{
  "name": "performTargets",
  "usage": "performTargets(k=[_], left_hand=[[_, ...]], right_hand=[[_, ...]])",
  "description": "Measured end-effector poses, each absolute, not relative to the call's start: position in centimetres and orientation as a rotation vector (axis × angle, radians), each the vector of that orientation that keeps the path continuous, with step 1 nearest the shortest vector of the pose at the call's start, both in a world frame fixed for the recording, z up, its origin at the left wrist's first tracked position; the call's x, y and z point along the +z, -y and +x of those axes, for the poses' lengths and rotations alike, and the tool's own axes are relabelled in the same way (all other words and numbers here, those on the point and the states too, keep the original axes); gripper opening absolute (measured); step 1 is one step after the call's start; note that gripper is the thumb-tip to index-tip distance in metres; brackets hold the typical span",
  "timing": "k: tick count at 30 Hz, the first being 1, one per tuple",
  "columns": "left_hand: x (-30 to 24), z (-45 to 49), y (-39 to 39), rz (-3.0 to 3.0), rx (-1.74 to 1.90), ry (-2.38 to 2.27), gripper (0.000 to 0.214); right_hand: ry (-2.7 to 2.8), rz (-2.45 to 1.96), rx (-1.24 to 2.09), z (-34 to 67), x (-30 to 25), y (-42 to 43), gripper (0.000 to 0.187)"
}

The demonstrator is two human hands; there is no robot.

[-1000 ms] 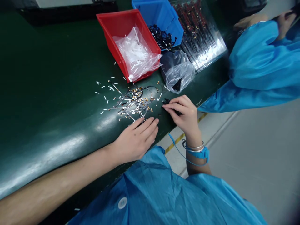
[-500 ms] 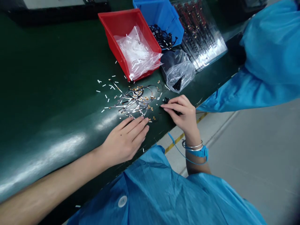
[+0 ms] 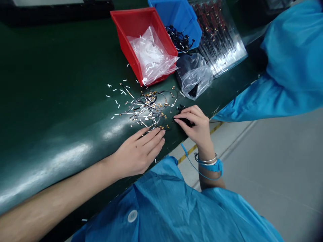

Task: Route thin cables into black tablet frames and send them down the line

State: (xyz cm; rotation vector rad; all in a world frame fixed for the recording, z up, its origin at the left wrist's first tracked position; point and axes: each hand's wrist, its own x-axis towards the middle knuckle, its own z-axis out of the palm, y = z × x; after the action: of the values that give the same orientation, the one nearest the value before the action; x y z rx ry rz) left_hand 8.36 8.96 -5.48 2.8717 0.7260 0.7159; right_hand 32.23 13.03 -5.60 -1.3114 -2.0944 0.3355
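My left hand [image 3: 140, 150] lies palm down with its fingers stretched out at the near edge of a loose heap of thin cables [image 3: 151, 104]. The cables have small gold-coloured ends, and white slips are mixed in among them. To the right, my right hand [image 3: 194, 123] has thumb and forefinger brought together in a pinch low over the table. Whatever sits between those fingertips is too small to make out. Small black parts [image 3: 181, 108] lie just behind the right fingers, partly hidden by them.
Behind the heap stand a red bin [image 3: 136, 67] with a clear bag of white pieces [image 3: 151, 55] and a blue bin [image 3: 195, 32] of black cables. A plastic bag [image 3: 195, 75] and a clear tray [image 3: 233, 50] are farther right. A co-worker's blue sleeve [image 3: 242, 101] reaches in at the right.
My left hand has slid slightly to the right along the heap's near edge. My right hand has shifted a little towards me, still pinched. The view has moved slightly.
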Motion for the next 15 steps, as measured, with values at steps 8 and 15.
performTargets(k=[8,15], left_hand=[[-5.7,8.7,-8.9,2.901,0.695,-0.731,0.034],[-6.0,8.5,-8.7,2.932,0.759,-0.667,0.034]], right_hand=[[1.757,-1.567,0.269,29.3,-5.0,-9.8,0.007],[1.649,-1.681,0.206,26.3,-5.7,-7.9,0.007]])
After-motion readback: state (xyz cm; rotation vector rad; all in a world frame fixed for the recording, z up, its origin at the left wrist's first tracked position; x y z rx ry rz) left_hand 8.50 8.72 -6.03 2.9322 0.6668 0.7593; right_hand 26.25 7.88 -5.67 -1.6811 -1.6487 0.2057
